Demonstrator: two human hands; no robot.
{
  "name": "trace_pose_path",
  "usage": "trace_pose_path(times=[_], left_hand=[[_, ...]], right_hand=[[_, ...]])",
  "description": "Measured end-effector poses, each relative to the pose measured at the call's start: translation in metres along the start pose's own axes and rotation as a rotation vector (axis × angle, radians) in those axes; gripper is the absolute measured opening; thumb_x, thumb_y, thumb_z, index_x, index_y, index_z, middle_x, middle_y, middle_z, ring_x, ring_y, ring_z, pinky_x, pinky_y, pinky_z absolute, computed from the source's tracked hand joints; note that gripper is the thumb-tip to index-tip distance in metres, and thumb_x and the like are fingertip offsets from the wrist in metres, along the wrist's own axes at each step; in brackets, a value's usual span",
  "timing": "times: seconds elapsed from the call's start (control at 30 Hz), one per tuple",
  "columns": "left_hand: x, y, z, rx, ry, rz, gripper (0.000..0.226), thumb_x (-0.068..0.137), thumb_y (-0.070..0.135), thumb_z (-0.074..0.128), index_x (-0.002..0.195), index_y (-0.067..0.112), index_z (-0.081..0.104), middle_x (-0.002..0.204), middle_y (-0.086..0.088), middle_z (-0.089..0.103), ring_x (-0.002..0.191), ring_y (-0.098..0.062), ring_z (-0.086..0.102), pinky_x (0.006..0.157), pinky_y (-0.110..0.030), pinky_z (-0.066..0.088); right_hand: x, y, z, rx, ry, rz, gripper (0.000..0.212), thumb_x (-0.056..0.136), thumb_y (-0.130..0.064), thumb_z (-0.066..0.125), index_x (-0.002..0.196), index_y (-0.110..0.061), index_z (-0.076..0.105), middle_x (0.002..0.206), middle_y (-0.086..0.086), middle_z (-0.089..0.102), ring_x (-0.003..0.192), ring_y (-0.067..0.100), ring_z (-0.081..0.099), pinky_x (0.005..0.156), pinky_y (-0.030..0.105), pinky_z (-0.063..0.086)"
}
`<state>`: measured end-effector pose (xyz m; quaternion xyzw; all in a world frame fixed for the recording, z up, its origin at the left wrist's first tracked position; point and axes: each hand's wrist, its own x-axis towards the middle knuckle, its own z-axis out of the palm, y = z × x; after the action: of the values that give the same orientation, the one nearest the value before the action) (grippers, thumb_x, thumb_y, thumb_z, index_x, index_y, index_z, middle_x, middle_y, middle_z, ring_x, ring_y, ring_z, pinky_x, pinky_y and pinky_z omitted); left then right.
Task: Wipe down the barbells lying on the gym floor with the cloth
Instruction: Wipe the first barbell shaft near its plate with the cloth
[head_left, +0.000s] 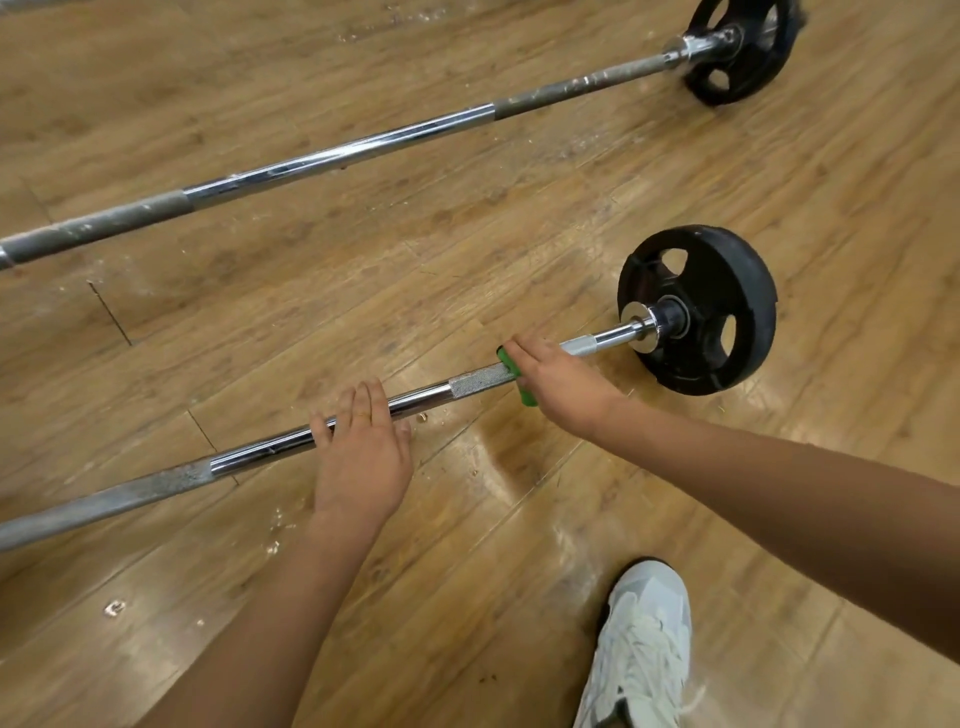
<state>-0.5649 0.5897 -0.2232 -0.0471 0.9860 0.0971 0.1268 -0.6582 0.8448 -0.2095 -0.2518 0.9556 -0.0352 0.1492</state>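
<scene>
The near barbell (467, 382) lies on the wooden floor (519, 234) and runs from the lower left up to its black plate (727, 312) on the right. The right hand (561, 384) is on the bar, not far from this plate. Its fingers are curled over the bar and they hold the green cloth (527, 397) wrapped around it, so only small parts of the cloth show at both sides of the hand. I think the cloth is folded around the bar like this so that it touches the metal from all sides when the hand slides.

The left hand (363, 452) rests on the smooth chrome part, further from the plate. Its fingers lie close together and nearly straight across the top of the bar, and the thumb is on the near side. It seems to press down and not to grip, probably to stop the bar from rolling on its plate while the other hand rubs.

The rough grey part at the left end looks dusty and spotted — it seems not yet wiped. The far barbell (337, 150) lies well apart, with its own plate (743, 52), and it also has pale marks on its rough parts, so a large part of the task is probably left. A white shoe (644, 639) stands near the bottom edge.
</scene>
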Motion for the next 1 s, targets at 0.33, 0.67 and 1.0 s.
trace_pose_path(times=[0.33, 0.67, 1.0], left_hand=[[-0.037, 0.005, 0.01, -0.026, 0.02, 0.05, 0.085, 0.1, 0.049, 0.038, 0.159, 0.005, -0.005, 0.168, -0.011, -0.001, 0.154, -0.025, -0.01, 0.122, -0.055, -0.004], [-0.053, 0.006, 0.023, 0.013, 0.024, 0.065, 0.093, 0.095, 0.055, 0.04, 0.159, 0.003, -0.002, 0.168, -0.011, -0.002, 0.154, -0.025, -0.01, 0.122, -0.056, -0.001], [-0.067, 0.008, 0.032, 0.008, 0.045, 0.077, 0.102, 0.092, 0.05, 0.057, 0.158, 0.004, -0.005, 0.167, -0.011, -0.007, 0.154, -0.024, -0.013, 0.121, -0.057, -0.004]], right_hand=[[-0.038, 0.001, 0.002, 0.025, 0.043, 0.094, 0.07, 0.092, 0.009, 0.052, 0.155, -0.004, 0.025, 0.159, 0.015, 0.029, 0.143, 0.033, 0.031, 0.118, 0.038, 0.025], [-0.064, 0.015, 0.018, 0.114, 0.216, 0.168, 0.069, 0.093, 0.003, 0.056, 0.155, -0.007, 0.027, 0.155, 0.012, 0.035, 0.142, 0.031, 0.032, 0.119, 0.039, 0.027], [-0.078, 0.011, 0.022, 0.134, 0.285, 0.101, 0.052, 0.101, -0.008, 0.052, 0.151, -0.006, 0.038, 0.151, 0.013, 0.043, 0.138, 0.031, 0.038, 0.12, 0.04, 0.021]])
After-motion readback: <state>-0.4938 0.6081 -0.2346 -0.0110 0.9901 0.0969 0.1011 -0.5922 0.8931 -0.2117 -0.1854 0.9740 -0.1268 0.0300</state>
